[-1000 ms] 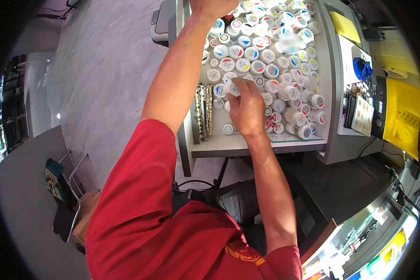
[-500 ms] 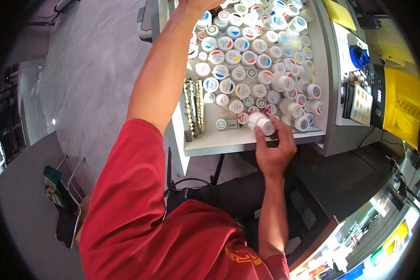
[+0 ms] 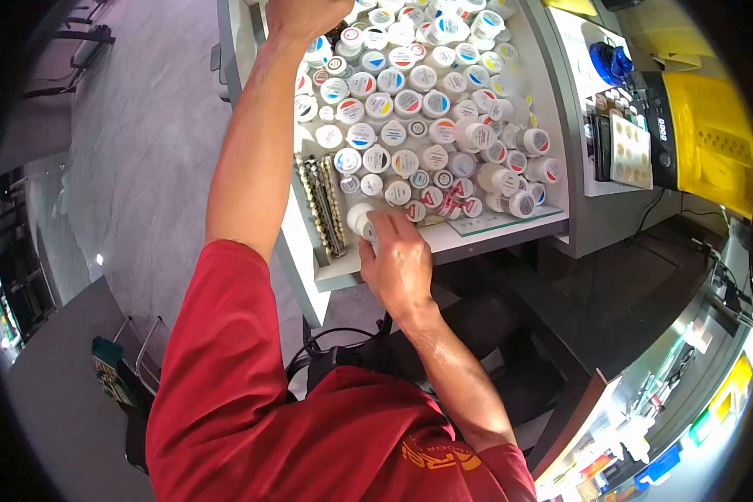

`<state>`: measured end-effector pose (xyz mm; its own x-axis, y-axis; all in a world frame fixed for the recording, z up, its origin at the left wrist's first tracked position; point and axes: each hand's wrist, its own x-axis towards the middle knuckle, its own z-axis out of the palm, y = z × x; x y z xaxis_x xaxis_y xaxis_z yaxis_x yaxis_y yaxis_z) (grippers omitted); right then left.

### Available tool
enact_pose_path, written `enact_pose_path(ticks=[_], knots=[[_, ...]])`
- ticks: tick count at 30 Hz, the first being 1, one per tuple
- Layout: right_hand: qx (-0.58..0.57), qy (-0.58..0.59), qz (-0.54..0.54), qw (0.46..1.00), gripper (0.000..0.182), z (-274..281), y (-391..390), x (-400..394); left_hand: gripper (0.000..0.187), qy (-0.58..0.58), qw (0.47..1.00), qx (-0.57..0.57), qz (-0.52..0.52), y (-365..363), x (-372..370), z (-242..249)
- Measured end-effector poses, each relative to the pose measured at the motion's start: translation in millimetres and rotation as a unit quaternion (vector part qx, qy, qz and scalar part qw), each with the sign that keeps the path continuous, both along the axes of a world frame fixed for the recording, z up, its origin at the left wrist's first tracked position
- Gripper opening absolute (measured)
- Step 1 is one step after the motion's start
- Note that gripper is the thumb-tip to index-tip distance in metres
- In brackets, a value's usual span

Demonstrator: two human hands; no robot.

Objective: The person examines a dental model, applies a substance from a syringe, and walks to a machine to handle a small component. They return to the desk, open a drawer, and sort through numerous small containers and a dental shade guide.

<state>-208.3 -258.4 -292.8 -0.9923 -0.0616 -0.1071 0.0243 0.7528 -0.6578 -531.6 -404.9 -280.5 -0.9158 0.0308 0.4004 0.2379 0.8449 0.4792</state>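
An open drawer (image 3: pixel 439 249) holds rows of small white jars (image 3: pixel 377 105) with lids marked in blue, red, yellow and black. My right hand (image 3: pixel 400 263) is at the drawer's front left, its fingers closed around a white jar (image 3: pixel 360 219). That jar is tilted and partly covered by the fingers. My left arm reaches along the drawer's left side, and my left hand (image 3: pixel 309 18) is over the far left jars, cut off by the frame's top edge with its fingers mostly hidden. Tooth shade strips (image 3: pixel 320 205) stand along the drawer's left wall, beside the held jar.
A glass plate (image 3: pixel 506 219) lies at the drawer's front right. To the right are a blue object (image 3: pixel 611 63), a palette with round samples (image 3: pixel 631 151) and a yellow tray (image 3: pixel 719 142). A dark chair (image 3: pixel 113 372) stands at lower left, with a lit bench (image 3: pixel 627 427) at lower right.
My right hand has moved left along the drawer front with a white jar, from the jar cluster to beside the shade strips. The view has shifted; my left hand remains at the far left.
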Motion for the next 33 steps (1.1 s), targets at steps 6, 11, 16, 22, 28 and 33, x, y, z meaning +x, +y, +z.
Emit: enact_pose_path(ticks=[6,11,16,22,28,33], knots=[[-0.001,-0.013,-0.022,1.000,0.035,6.5,-5.5,-9.9,0.036,-0.006,1.000,0.005,-0.011,-3.7,-0.6,-3.8],[-0.011,0.118,-0.042,0.992,0.036,17.2,11.5,-39.4,0.038,-0.003,1.000,0.003,-0.004,-3.1,-2.5,-8.4],[0.091,0.069,0.001,0.993,0.036,-1.2,26.4,-73.0,0.039,0.031,0.999,-0.005,-0.019,-2.7,-2.0,-13.4],[0.234,0.144,0.097,0.957,0.043,-2.6,12.4,-62.2,0.041,0.000,0.999,-0.054,0.006,-8.8,-8.3,-20.2],[0.367,0.113,0.170,0.908,0.021,-56.5,-12.8,-47.0,0.048,0.018,0.998,-0.054,-0.018,-7.8,-9.3,-21.9],[0.312,0.139,0.160,0.926,0.016,-35.7,-9.8,-54.2,0.044,-0.018,0.999,-0.035,-0.014,-8.2,-8.3,-17.5]])
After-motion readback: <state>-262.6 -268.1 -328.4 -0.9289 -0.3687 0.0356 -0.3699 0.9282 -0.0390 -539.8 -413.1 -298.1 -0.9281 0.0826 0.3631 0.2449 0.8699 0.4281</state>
